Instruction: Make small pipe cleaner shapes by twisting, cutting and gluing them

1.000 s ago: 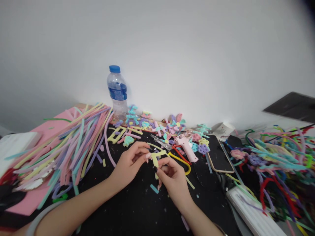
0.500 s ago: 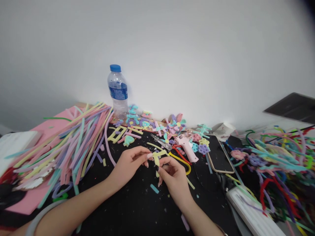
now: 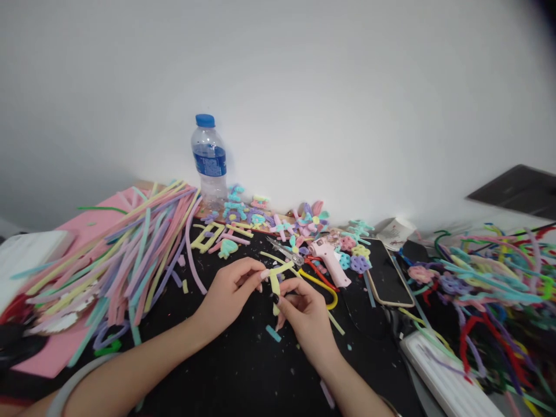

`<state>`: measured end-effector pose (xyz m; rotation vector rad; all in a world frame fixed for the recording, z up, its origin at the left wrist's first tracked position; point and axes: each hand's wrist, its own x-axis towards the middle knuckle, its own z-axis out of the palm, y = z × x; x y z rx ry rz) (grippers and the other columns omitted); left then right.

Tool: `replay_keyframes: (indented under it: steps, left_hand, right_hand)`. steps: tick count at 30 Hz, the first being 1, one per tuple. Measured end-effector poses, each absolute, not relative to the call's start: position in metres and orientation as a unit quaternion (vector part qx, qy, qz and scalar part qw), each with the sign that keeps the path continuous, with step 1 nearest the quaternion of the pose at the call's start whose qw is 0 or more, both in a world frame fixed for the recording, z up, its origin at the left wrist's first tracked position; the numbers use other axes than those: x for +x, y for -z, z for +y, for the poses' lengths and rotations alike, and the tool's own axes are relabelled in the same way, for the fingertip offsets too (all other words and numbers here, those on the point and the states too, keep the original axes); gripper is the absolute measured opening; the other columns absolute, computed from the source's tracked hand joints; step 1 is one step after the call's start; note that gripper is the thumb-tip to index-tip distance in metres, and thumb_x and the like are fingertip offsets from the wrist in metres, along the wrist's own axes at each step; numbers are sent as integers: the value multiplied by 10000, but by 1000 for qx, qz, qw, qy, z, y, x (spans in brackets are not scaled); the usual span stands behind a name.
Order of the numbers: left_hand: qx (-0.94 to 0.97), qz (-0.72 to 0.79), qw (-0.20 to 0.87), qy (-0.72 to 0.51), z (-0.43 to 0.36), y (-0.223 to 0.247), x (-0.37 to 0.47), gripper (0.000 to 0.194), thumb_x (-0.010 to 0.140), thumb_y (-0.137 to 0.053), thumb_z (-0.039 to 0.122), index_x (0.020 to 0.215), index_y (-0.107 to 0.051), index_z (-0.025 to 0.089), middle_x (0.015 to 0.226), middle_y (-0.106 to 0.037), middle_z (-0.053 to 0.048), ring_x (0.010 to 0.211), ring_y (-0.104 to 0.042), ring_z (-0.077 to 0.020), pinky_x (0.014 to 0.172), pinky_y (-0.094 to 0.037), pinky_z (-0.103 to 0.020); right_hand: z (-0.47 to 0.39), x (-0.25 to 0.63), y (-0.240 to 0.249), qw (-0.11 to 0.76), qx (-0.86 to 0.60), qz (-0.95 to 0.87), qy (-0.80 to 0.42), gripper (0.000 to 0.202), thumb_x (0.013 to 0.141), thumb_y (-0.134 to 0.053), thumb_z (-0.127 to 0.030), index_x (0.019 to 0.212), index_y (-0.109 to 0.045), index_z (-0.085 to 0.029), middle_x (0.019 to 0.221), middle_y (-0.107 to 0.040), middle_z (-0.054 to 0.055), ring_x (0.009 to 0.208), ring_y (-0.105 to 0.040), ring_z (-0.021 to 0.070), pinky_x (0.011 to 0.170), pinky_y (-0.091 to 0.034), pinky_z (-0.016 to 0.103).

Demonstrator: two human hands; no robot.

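Observation:
Between my two hands is a yellow pipe-cleaner piece [image 3: 275, 282], bent into joined short arms. My left hand [image 3: 232, 292] pinches its upper left end between thumb and fingertips. The lower strip is gripped by my right hand [image 3: 306, 313], whose fingers curl behind it and hide part of it. Just beyond them lie scissors [image 3: 286, 251] with yellow and red handles and a pink glue gun [image 3: 330, 263]. A short blue offcut [image 3: 273, 333] rests on the black surface below my fingers.
A loose bundle of pastel pipe cleaners [image 3: 143, 249] covers the left side. A plastic bottle [image 3: 209, 162] stands by the wall, near several small pipe-cleaner shapes [image 3: 256, 217]. At right are a phone [image 3: 391, 272], a white power strip [image 3: 447, 370] and a tangled multicoloured pile [image 3: 490, 284].
The yellow piece has tilted slightly between my fingers, its lower strip now slanting more. Both hands keep their grip and have barely shifted.

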<state>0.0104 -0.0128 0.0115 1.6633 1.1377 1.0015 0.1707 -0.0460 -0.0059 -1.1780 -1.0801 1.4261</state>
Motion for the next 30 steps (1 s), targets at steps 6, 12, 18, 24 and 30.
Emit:
replay_keyframes:
  steps: [6,12,18,24,30]
  left_hand:
    - [665,434,442,-417,-14,-9,10,169,898,-464,240,817,-600,183,824,-564,-12,738,-555,-135,681,-453,-235]
    - [653,434,453,-425,-15,-9,12,166,883,-493,262,833,-630,183,935,-616,-45,809,-583,-159,724,-483,-256]
    - [640,443,463,-424,-17,-9,12,173,870,-513,270,805,-640,173,939,-649,-54,766,-599,-156,723,-492,-261]
    - [636,442,472,-420,-18,-10,13,177,869,-512,267,775,-626,168,939,-654,-53,800,-610,-157,750,-492,-259]
    - [635,444,478,-414,-16,-11,11,196,866,-515,292,749,-613,169,925,-662,-55,875,-610,-183,799,-480,-281]
  right_hand:
    - [-47,169,5,483,-472,-431,-599,164,727,-671,-238,781,-529,-177,531,-526,-79,387,-523,86,411,-462,204]
    - [-48,165,3,479,-476,-415,-609,195,713,-681,-248,777,-508,-184,573,-542,-76,402,-568,95,426,-498,210]
    - [-48,164,2,477,-475,-410,-615,221,706,-688,-275,772,-496,-189,590,-562,-71,399,-591,106,430,-515,218]
    - [-49,164,4,473,-476,-410,-618,228,718,-681,-288,775,-482,-193,564,-561,-72,399,-595,114,426,-511,220]
    - [-48,167,7,483,-445,-431,-619,210,740,-675,-316,797,-519,-188,590,-531,-65,407,-519,81,377,-449,186]
